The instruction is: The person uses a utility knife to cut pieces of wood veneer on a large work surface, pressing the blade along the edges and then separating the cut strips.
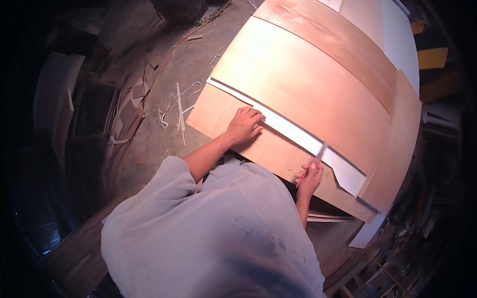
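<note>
My left hand (247, 122) rests on a plywood strip (213, 107), its fingers slightly bent and spread, fingertips at the edge of a long white sheet (293, 132). My right hand (309, 177) is closed round a red-handled blade tool (321, 153), whose blurred blade points up over the white sheet. A wide plywood panel (308, 89) lies beyond the white sheet. At the right, another plywood board (397, 139) crosses the ends of these pieces.
Thin white offcuts (179, 107) lie on the concrete floor (198, 54) to the left, near scattered board scraps (131, 109). Leaning boards (59, 99) stand at the far left. Yellow pieces (432, 58) and dim clutter lie beyond the right edge of the stack.
</note>
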`<state>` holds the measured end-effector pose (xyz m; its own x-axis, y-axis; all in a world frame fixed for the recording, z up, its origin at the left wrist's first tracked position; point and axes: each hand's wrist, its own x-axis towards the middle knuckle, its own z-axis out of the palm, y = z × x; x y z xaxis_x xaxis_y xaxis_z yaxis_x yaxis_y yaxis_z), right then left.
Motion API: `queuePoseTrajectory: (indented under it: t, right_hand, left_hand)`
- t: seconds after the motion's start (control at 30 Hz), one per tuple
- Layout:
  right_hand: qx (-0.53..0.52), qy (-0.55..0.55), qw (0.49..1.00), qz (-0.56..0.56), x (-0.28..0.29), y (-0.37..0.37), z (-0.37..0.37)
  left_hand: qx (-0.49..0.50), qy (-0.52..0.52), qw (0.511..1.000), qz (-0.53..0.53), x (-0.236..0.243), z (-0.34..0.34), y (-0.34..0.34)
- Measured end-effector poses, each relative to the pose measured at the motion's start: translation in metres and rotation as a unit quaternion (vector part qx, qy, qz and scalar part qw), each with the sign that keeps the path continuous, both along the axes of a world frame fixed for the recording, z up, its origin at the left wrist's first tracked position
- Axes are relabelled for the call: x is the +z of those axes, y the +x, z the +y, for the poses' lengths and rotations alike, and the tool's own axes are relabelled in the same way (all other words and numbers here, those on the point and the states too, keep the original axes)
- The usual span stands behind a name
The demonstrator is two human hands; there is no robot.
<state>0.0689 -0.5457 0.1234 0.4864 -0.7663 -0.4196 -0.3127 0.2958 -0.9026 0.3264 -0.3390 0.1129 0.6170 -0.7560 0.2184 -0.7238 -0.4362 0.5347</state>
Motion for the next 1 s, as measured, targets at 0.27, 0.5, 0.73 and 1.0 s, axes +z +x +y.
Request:
queuePoseTrajectory:
  t: [0.27, 0.5, 0.73, 1.0]
  right_hand:
    - [0.472, -0.268, 0.837, 0.069, 0.041, 0.161, 0.035]
    - [0.64, -0.453, 0.618, 0.055, 0.032, 0.328, 0.1]
    - [0.66, -0.492, 0.567, 0.022, 0.003, 0.363, 0.13]
    - [0.662, -0.508, 0.549, 0.053, -0.004, 0.373, 0.127]
  left_hand:
    - [0.441, -0.066, 0.891, 0.083, -0.027, 0.082, 0.063]
    - [0.573, -0.152, 0.79, 0.158, -0.045, 0.086, 0.119]
    - [0.587, -0.141, 0.788, 0.117, -0.053, 0.085, 0.113]
    - [0.609, -0.136, 0.78, 0.045, -0.07, 0.077, 0.121]
